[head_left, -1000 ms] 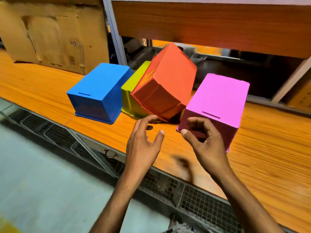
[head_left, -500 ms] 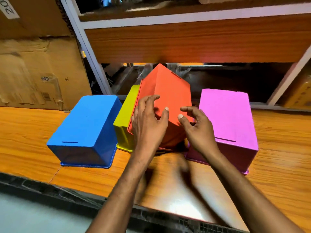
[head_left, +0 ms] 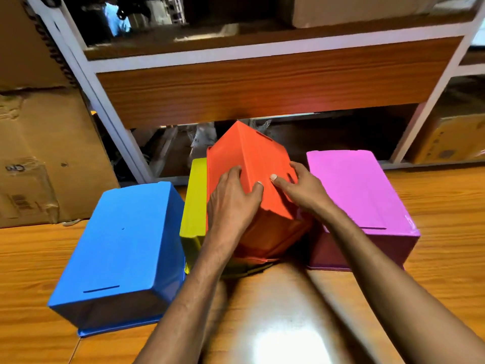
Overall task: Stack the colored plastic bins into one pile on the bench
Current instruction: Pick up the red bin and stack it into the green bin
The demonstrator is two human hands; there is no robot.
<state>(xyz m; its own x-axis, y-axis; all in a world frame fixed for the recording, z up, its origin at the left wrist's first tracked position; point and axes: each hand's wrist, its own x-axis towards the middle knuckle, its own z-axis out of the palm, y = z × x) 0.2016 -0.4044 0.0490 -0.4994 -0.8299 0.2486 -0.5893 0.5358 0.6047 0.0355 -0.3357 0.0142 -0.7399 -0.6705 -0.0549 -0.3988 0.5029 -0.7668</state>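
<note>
Left hand [head_left: 233,203], right hand [head_left: 301,193] reached orange bin [head_left: 252,153] (tilted)

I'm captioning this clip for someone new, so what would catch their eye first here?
The orange bin in the middle, tilted over the yellow bin and gripped by the left hand and the right hand. Flanking it, upside down on the wooden bench, are the blue bin at left and the pink bin at right.
</note>
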